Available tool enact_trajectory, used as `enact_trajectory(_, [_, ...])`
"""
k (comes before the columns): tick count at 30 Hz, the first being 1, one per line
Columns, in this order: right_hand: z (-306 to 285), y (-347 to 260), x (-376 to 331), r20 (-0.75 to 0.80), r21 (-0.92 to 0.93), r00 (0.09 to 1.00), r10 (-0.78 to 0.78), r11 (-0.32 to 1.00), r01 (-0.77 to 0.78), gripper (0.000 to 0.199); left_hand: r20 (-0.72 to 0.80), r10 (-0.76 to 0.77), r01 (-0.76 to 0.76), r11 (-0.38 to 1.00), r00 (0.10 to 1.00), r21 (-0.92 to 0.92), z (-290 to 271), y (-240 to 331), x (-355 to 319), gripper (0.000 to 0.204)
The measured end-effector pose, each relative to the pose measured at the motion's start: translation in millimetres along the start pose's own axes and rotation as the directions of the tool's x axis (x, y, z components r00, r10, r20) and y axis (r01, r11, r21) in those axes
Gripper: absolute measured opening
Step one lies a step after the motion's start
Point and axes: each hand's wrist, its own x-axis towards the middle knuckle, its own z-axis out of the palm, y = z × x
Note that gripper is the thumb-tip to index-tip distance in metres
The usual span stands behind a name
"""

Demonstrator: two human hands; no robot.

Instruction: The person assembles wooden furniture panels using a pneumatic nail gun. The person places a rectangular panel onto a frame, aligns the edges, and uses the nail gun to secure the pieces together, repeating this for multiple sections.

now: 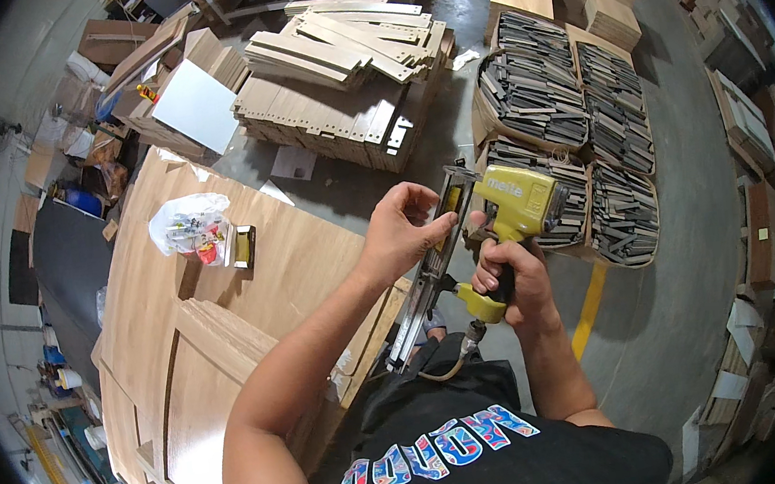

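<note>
My right hand (pixel 512 283) grips the handle of a yellow pneumatic nail gun (pixel 517 200), held up in front of my chest. An air hose fitting (pixel 469 337) hangs from the bottom of the handle. My left hand (pixel 401 231) pinches the top of the gun's long metal magazine (pixel 425 281), thumb and fingers on its rail near the nose. The magazine slants down toward my body. To my left lies a wooden panel workpiece (pixel 223 297).
On the panel sit a clear plastic bag of small parts (pixel 187 223) and a small open box (pixel 243 246). Stacks of cut wooden boards (pixel 341 67) and pallets of dark strips (pixel 582 117) stand on the concrete floor ahead. A yellow floor line (pixel 589 306) runs at right.
</note>
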Motion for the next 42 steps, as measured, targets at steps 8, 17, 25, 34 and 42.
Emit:
enact_trajectory(8, [-5.1, -3.3, -2.9, 0.024, 0.052, 0.997, 0.074, 0.996, -0.075, 0.048, 0.116, -0.116, 0.140, 0.963, 0.986, -0.230, 6.4, -18.4, -11.6, 0.039])
enact_trajectory(17, [-1.1, -0.6, 4.0, 0.053, 0.052, 0.988, 0.147, 0.987, -0.150, 0.046, -0.140, -0.023, 0.032, 0.997, 0.990, 0.066, 19.6, -25.9, -12.5, 0.033])
enact_trajectory(25, [-43.8, 16.9, 63.4, 0.142, 0.362, 0.911, 0.387, 0.836, -0.412, 0.040, 0.164, -0.203, 0.197, 0.979, 0.965, 0.053, -51.3, 28.1, -89.6, 0.075])
enact_trajectory(34, [-8.1, 52.7, 76.3, 0.274, 0.584, 0.758, 0.592, 0.524, -0.620, 0.052, 0.151, -0.002, 0.031, 0.982, 0.989, -0.187, -111.7, 26.2, -258.7, 0.071])
enact_trajectory(42, [98.4, 102.4, 14.2, 0.477, 0.226, 0.559, 0.678, 0.520, -0.824, 0.043, -0.403, -0.113, -0.330, 0.398, 0.908, -0.856, -43.2, -7.6, -303.8, 0.134])
